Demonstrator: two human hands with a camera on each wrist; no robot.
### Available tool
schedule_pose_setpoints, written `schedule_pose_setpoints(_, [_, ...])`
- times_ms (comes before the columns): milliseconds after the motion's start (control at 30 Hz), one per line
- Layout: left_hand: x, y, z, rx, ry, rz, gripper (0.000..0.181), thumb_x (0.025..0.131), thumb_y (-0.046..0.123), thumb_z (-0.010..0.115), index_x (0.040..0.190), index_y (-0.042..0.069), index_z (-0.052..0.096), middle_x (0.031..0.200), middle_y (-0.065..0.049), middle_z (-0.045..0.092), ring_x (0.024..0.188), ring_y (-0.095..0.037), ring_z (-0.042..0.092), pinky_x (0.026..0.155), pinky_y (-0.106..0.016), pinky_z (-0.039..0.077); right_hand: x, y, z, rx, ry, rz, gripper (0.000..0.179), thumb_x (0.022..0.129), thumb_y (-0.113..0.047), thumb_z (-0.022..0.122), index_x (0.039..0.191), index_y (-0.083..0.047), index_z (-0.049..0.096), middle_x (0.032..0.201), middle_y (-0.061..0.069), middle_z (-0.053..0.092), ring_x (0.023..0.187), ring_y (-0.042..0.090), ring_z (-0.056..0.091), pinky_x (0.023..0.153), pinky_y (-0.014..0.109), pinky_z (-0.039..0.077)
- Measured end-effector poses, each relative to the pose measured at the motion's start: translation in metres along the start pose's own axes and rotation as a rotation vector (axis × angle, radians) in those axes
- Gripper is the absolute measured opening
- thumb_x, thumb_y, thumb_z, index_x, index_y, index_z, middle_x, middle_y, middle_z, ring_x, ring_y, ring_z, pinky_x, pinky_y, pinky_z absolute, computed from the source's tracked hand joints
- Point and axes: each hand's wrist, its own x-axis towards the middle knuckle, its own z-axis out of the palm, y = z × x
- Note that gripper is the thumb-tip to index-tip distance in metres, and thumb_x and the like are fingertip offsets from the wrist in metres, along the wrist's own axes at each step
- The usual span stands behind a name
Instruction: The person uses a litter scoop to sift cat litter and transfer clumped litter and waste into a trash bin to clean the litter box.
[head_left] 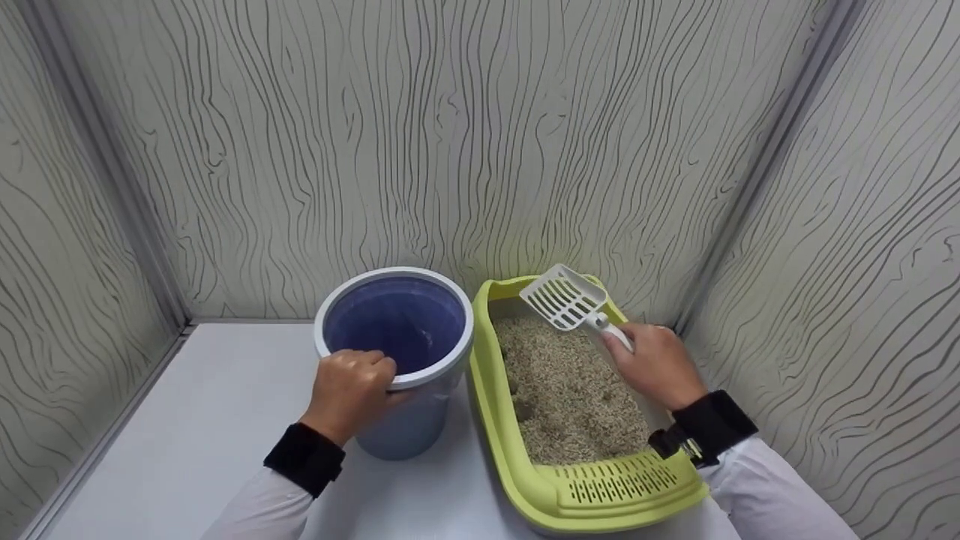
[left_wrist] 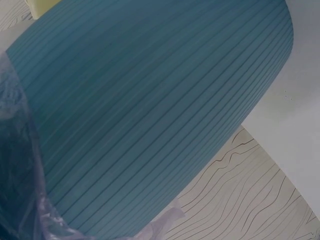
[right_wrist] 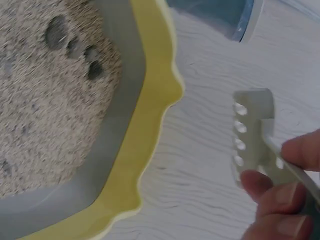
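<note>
My left hand (head_left: 351,390) grips the near rim of a blue trash bin (head_left: 405,427) with a pale ring around its top. In the left wrist view the bin's ribbed wall (left_wrist: 160,110) fills most of the picture, with a thin plastic liner (left_wrist: 45,215) hanging at its edge. My right hand (head_left: 660,364) holds a white slotted litter scoop (head_left: 564,298) by its handle, above the far part of a yellow-green litter box (head_left: 499,420). No litter shows on the scoop. Beige litter (head_left: 577,390) covers the box floor, and several dark clumps (right_wrist: 56,32) lie in it.
The bin and the litter box stand side by side on a white table (head_left: 217,420). Wood-grain patterned panels (head_left: 420,150) rise behind and on both sides. A slotted ledge (head_left: 622,480) forms the near end of the box.
</note>
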Motion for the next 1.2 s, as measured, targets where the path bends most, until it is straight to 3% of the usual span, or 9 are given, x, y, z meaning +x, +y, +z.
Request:
schedule_pose_setpoints(167, [0.0,0.0,-0.001,-0.008,0.001,0.002,0.066,0.066,0.063,0.089,0.055,0.017,0.042,0.049,0.004,0.045,0.041,-0.015,0.041,0.044,-0.034,0.034,-0.003,0.017,0.004,-0.053,-0.106,0.03,0.028,0.101,-0.03,0.065,0.078,-0.013,0.065,0.065,0.0,0.055,0.053,0.014,0.049,0.051,0.032,0.041])
schedule_pose_setpoints(367, [0.0,-0.001,-0.001,-0.013,-0.005,-0.001,0.065,0.068,0.064,0.088,0.055,0.017,0.044,0.05,0.004,0.047,0.041,-0.016,0.042,0.044,-0.034,0.035,-0.004,0.021,0.013,-0.092,-0.203,0.094,0.03,0.101,-0.033,0.064,0.078,-0.014,0.062,0.063,-0.001,0.052,0.053,0.016,0.05,0.051,0.033,0.039])
schedule_pose_setpoints(600, [0.0,-0.001,-0.001,-0.008,-0.006,0.0,0.066,0.067,0.065,0.088,0.055,0.017,0.044,0.049,0.004,0.047,0.041,-0.016,0.043,0.044,-0.035,0.036,0.001,0.022,0.037,-0.149,-0.282,0.117,0.031,0.102,-0.034,0.064,0.081,-0.011,0.066,0.066,0.0,0.06,0.056,0.017,0.054,0.056,0.036,0.041])
schedule_pose_setpoints(833, [0.001,0.0,-0.001,-0.002,0.008,0.008,0.064,0.065,0.062,0.09,0.055,0.017,0.045,0.05,0.004,0.048,0.041,-0.017,0.046,0.044,-0.035,0.038,0.014,0.027,0.067,-0.218,-0.302,0.1,0.031,0.101,-0.032,0.066,0.081,-0.008,0.064,0.071,0.006,0.061,0.062,0.021,0.056,0.061,0.041,0.045])
schedule_pose_setpoints(1000, [0.0,0.001,0.0,-0.005,0.012,0.011,0.065,0.066,0.062,0.089,0.056,0.017,0.044,0.05,0.003,0.047,0.042,-0.017,0.045,0.045,-0.035,0.037,0.025,0.031,0.089,-0.224,-0.367,0.13,0.042,0.101,-0.035,0.066,0.067,-0.015,0.051,0.06,-0.002,0.044,0.054,0.017,0.044,0.058,0.035,0.038])
schedule_pose_setpoints(1200, [0.001,0.001,0.0,-0.008,0.019,0.008,0.064,0.066,0.06,0.09,0.056,0.017,0.044,0.05,0.003,0.047,0.042,-0.017,0.045,0.044,-0.035,0.037,0.032,0.027,0.112,-0.187,-0.366,0.135,0.051,0.101,-0.032,0.067,0.06,-0.019,0.04,0.056,-0.007,0.027,0.05,0.013,0.029,0.054,0.031,0.029])
